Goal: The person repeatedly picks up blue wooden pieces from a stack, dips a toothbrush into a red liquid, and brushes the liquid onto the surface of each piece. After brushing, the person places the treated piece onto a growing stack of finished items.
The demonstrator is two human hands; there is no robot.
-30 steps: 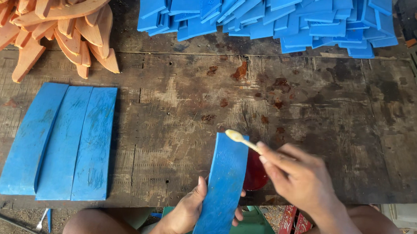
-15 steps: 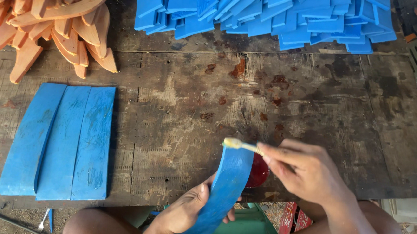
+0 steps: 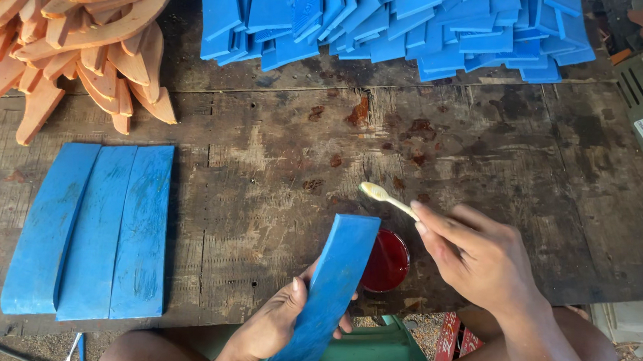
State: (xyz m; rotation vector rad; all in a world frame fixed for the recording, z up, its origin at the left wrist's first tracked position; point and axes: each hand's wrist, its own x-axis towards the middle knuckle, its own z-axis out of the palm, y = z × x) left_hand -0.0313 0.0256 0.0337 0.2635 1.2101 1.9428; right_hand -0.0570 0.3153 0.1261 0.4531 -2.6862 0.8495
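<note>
the left hand [image 3: 272, 326] is clamped around the lower half of a long, slightly curved blue foam strip [image 3: 330, 289], held tilted over the near edge of the worn wooden desk [image 3: 265, 125]; it looks light, bendy and easy to dent, best gripped by its edges low down. the right hand [image 3: 480, 261] pinches a pale toothbrush-like applicator [image 3: 384, 197] above a small round pot of red liquid [image 3: 386, 262].

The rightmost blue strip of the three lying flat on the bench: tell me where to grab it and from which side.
Probably best to pinch the rightmost blue strip at its near end, coming from its right edge. It lies flat with its left edge against the next strip, while bare wooden bench borders its right side, leaving room for fingers there.
</note>
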